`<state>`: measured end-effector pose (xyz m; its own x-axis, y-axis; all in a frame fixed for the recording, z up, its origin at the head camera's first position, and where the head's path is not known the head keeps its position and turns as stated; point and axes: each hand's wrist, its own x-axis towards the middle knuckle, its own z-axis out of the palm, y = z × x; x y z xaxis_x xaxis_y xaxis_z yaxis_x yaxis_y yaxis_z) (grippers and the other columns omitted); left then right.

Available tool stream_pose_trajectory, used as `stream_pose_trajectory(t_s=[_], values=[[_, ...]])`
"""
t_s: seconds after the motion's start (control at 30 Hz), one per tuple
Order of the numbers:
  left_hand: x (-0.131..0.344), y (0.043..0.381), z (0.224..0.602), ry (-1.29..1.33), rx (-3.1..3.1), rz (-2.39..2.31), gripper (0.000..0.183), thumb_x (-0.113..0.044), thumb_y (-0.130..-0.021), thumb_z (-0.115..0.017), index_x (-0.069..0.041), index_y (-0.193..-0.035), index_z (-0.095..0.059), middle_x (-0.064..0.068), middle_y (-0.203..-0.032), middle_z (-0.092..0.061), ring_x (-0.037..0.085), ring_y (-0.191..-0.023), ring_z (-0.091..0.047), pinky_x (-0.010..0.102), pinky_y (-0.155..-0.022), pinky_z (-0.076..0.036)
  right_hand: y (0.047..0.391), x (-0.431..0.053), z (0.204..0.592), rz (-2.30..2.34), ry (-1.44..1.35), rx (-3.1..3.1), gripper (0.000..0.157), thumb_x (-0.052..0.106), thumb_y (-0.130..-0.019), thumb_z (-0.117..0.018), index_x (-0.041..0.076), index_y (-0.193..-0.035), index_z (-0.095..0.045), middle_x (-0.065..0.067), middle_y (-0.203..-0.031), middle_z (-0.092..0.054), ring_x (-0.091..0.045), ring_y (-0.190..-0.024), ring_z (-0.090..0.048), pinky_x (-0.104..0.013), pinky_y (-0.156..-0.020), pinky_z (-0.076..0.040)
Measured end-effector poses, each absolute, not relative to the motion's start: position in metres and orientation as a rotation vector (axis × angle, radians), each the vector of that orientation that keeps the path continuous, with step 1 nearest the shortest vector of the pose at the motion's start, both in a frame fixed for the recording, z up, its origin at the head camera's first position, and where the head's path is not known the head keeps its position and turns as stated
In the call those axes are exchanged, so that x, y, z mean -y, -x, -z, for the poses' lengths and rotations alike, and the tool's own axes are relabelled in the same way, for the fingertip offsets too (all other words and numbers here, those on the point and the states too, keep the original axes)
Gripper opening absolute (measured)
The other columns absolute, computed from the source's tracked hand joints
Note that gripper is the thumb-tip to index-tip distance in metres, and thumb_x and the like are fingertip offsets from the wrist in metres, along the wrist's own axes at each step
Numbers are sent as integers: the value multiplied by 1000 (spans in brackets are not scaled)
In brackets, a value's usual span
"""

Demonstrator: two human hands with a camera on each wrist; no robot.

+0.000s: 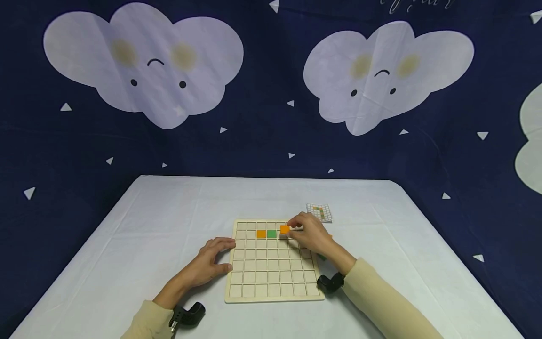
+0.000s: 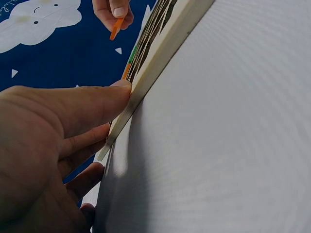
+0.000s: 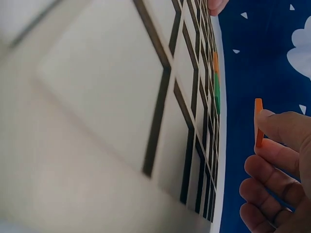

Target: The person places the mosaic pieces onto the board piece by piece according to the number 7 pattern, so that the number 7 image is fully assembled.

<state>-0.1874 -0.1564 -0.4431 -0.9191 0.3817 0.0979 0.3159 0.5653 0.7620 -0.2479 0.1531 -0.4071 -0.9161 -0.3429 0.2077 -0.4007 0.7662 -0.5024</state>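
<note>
A pale wooden grid board (image 1: 273, 278) lies on the white table. In its second row from the top, an orange tile (image 1: 261, 234) sits directly left of a green tile (image 1: 271, 234). My right hand (image 1: 312, 234) pinches another orange square tile (image 3: 259, 122) between thumb and index finger. That tile is held above the board, just right of the green one. At the board's left edge, my left hand (image 1: 207, 261) rests with fingers extended, its thumb and fingertips touching the rim. In the left wrist view the thumb (image 2: 92, 107) presses against the board's side.
A small printed card (image 1: 319, 213) with a coloured grid pattern lies beyond the board's upper right corner. Bits of a green piece (image 1: 322, 257) and an orange piece (image 1: 330, 236) peek out around the right forearm. A dark blue cloth with clouds (image 1: 271, 141) hangs behind the table.
</note>
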Motion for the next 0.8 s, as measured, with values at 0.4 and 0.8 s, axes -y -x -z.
stream_pose_trajectory(t_s=[0.4,0.8], values=[[156,187,442,-622,-2711,-1296,51,-12,-79,-72,-4,-127,-56,7,-138,-48,34,-134,-33,58,-106,-22,257,-149,411,-871,-607,2895,18,21,-82,-70,15,-98,-71,3,-92,-64,-10,-83,-51,-29,-73,-43],[156,187,443,-621,-2708,-1299,52,-12,-79,-72,-5,-127,-56,6,-138,-48,33,-133,-33,58,-106,-23,263,-146,417,-847,-585,2943,19,24,-78,-74,14,-95,-72,4,-86,-62,-11,-81,-49,-28,-72,-43]])
